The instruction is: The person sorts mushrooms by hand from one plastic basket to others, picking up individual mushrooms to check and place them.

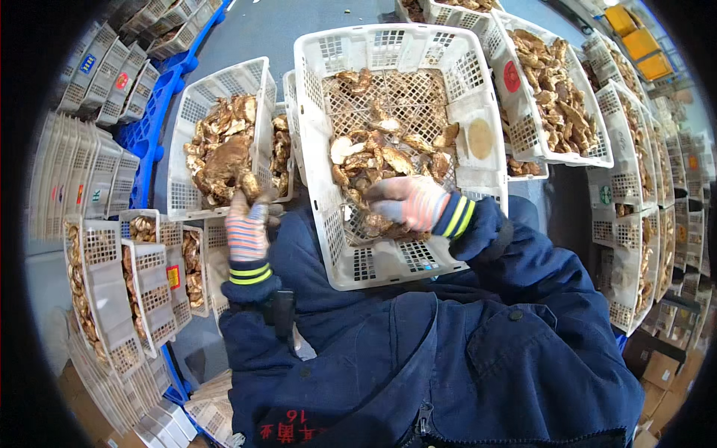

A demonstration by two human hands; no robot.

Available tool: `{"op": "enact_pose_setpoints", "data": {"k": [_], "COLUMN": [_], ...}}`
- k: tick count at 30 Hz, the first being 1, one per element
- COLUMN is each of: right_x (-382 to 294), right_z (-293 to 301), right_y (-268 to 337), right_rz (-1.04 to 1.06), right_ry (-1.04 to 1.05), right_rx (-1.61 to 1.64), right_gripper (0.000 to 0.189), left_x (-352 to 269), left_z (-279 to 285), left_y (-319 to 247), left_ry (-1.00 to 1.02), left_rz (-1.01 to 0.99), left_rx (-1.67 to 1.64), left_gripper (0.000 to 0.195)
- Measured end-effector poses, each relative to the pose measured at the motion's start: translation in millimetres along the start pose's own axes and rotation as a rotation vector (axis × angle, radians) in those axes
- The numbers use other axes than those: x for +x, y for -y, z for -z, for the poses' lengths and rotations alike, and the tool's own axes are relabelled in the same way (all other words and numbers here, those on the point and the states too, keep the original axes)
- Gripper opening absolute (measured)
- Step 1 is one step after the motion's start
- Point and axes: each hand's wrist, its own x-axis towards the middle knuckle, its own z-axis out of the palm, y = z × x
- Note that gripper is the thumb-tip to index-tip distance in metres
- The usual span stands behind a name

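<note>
A white plastic crate (482,95) with a lattice floor rests tilted across my lap, with brown-and-cream mushrooms (392,159) scattered over its bottom. Over their near side reaches my right hand (411,204), in a striped knit glove. Its fingers are blurred, and whether they hold a mushroom is not clear. To the left stands another white crate (215,84), heaped with mushrooms. At its near corner my left hand (246,227), gloved alike, has its fingertips around the stem of a large mushroom (229,162) on top of the heap.
Another mushroom-filled crate (560,95) stands at the right, in front of tall crate stacks (627,179). Blue plastic pallets (148,123) bear stacked crates along the left. More mushroom crates (101,280) stand at lower left. Grey floor (269,28) shows beyond, and yellow bins (638,42) sit far right.
</note>
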Motion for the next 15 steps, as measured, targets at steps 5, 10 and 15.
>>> {"op": "enact_pose_setpoints", "data": {"k": [5,10,15], "right_x": [-37,-17,15], "right_z": [55,71,50], "right_y": [-53,-73,-80], "right_rz": [-0.501,-0.415,-0.648], "right_ry": [-0.338,-0.359,-0.042], "right_rx": [0.179,-0.539,-0.559], "right_gripper": [0.03,0.039,0.054], "left_x": [68,87,30], "left_z": [57,65,9], "left_y": [33,26,9], "left_ry": [-0.257,-0.391,0.052], "left_rz": [-0.009,-0.235,-0.257], "left_rx": [-0.184,0.178,0.278], "left_gripper": [0.041,0.068,0.05]}}
